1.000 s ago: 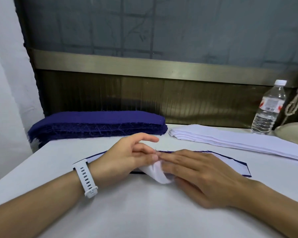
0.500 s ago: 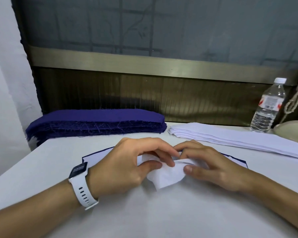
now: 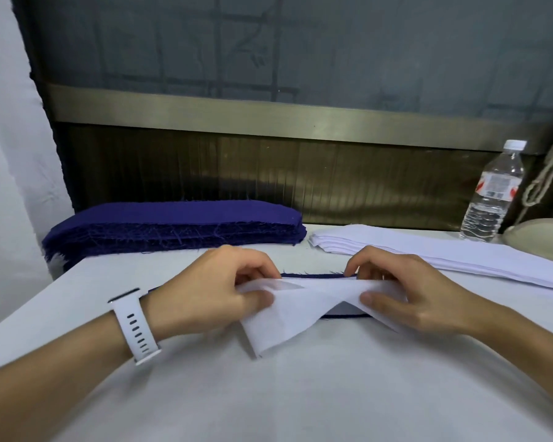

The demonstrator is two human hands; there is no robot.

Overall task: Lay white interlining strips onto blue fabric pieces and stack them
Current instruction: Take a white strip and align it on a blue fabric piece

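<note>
Up close in the head view, the left hand [image 3: 211,291] and the right hand [image 3: 409,295] both pinch one white interlining strip [image 3: 288,320], thumb under curled fingers on each side, so the strip spans the gap between them. Its near corner droops below the left hand's thumb onto the white surface [image 3: 300,393]. Just beyond and beneath the two hands lies a blue fabric piece [image 3: 313,276]; only its dark edges show between the hands, above and below the strip. Farther out past the left hand sits a thick pile of blue fabric pieces [image 3: 179,224] with frayed edges. Past the right hand lies a pile of white strips [image 3: 428,253], and beyond that, to the far right, a water bottle [image 3: 492,196] stands upright. A white watch [image 3: 134,323] wraps the left wrist.
</note>
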